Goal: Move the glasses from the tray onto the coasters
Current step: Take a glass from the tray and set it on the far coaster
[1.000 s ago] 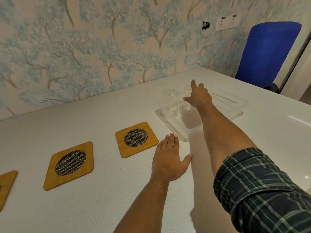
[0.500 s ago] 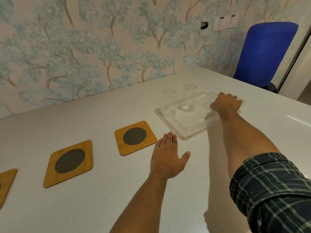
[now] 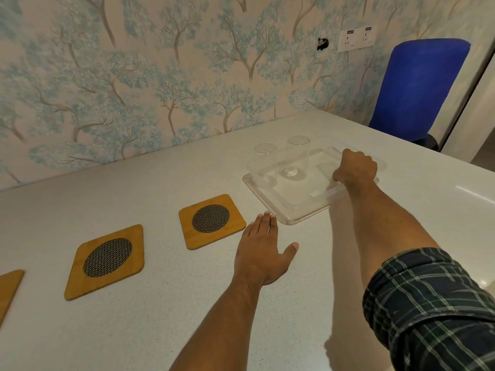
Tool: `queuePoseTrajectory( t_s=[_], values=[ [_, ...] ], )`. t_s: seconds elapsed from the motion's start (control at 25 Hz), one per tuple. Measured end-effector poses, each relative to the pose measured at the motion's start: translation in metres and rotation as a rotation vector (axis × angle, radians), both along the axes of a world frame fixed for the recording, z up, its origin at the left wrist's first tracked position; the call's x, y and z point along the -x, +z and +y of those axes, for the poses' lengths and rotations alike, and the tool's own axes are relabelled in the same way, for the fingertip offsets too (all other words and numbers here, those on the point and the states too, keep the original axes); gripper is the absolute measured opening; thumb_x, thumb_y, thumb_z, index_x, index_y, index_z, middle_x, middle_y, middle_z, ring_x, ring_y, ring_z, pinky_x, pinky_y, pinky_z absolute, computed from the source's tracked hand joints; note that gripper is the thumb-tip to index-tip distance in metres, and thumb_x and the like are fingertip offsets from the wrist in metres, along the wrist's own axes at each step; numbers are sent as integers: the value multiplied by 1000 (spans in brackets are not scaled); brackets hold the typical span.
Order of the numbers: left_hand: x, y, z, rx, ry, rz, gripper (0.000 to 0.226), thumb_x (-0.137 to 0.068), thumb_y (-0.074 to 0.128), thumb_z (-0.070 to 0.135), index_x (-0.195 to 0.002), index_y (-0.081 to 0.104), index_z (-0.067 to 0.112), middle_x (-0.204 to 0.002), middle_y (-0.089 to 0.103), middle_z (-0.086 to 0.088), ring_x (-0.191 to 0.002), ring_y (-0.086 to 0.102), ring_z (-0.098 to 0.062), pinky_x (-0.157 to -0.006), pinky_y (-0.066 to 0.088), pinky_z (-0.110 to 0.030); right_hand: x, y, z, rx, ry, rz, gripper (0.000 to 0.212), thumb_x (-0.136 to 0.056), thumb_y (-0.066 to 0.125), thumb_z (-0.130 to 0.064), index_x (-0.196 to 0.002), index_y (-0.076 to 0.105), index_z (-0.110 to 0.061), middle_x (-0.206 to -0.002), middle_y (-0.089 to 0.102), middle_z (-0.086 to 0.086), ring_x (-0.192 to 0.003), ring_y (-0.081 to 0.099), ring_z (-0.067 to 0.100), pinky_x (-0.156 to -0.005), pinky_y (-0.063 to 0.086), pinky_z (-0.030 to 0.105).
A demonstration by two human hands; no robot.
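Note:
Two clear glasses, one on the left (image 3: 264,159) and one on the right (image 3: 297,153), stand upright in the far part of a clear plastic tray (image 3: 284,207). My right hand (image 3: 355,168) grips the tray's right rim with curled fingers. My left hand (image 3: 263,250) lies flat and open on the table just in front of the tray's near corner. To the left, three bamboo coasters with dark mesh centres lie in a row: the nearest (image 3: 211,220), the middle one (image 3: 107,259), and one cut off by the frame's edge (image 3: 8,290).
The white speckled table (image 3: 160,317) runs along a wall with tree-patterned wallpaper. A blue chair (image 3: 417,89) stands past the table's far right corner. A wall socket (image 3: 355,38) sits above the tray.
My right hand left the glasses, moved right and closed on the tray's right rim. The tray has shifted slightly. My left hand has stayed flat on the table.

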State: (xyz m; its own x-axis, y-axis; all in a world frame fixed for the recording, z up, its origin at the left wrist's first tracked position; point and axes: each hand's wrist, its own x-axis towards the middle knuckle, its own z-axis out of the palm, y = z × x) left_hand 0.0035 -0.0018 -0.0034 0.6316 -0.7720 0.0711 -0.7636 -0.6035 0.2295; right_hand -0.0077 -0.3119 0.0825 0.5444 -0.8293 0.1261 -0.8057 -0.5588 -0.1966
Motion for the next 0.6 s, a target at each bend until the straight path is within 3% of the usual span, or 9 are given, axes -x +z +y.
queuePoseTrajectory(
  t_s=[0.24,0.4,0.6],
  values=[
    [0,0,0,0,-6,2,92,-97,22,73,-162,0,13,-171,-4,-5,-157,-5,-20,-125,-4,-37,-16,23,-4,14,5,-290,68,-81,81,-36,-135,47,-12,-128,58,16,-116,57,35,-91,52,43],
    [-1,-1,1,2,-9,3,92,-96,22,73,-162,1,12,-171,-3,-6,-157,-4,-20,-126,-4,-37,-28,33,-14,-18,39,-331,77,-82,82,-32,-142,39,-10,-135,53,17,-120,56,37,-95,51,45],
    [0,-1,0,-6,-9,12,102,-87,7,82,-162,0,13,-171,-4,-5,-157,-5,-20,-126,-4,-37,-39,29,-21,-62,107,-351,62,-90,75,-26,-138,40,-7,-136,51,19,-121,55,39,-98,49,47]
  ],
)
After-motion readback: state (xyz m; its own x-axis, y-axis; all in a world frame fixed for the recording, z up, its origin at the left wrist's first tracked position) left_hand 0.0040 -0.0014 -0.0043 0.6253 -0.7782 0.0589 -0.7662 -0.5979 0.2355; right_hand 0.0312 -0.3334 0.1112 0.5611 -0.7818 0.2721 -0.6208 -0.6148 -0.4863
